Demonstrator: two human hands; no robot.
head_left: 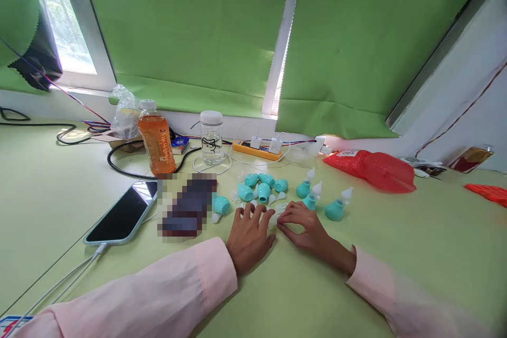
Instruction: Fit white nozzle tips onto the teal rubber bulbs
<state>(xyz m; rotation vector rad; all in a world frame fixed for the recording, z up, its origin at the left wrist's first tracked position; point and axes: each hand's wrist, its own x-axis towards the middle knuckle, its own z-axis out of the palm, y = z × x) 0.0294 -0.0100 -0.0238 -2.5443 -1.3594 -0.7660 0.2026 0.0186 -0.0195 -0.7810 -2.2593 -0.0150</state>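
My left hand (251, 237) rests palm down on the table, fingers spread and slightly bent, holding nothing I can see. Beside it, my right hand (303, 227) has its thumb and fingertips pinched together on a small clear plastic piece (273, 220), mostly hidden. Just beyond the hands lie several loose teal squeeze bulbs (263, 191), among translucent white nozzle tips (281, 196). Another teal bulb (221, 205) is left of my left hand. Three teal bulbs with clear tips fitted, one of them a nasal aspirator (335, 210), stand near my right hand.
A phone (122, 214) on a charging cable and a pixelated dark object (188, 206) lie left. Behind are an orange drink bottle (156, 140), a clear jar (211, 140) and a yellow power strip (256, 150). A red plastic bag (372, 169) lies right.
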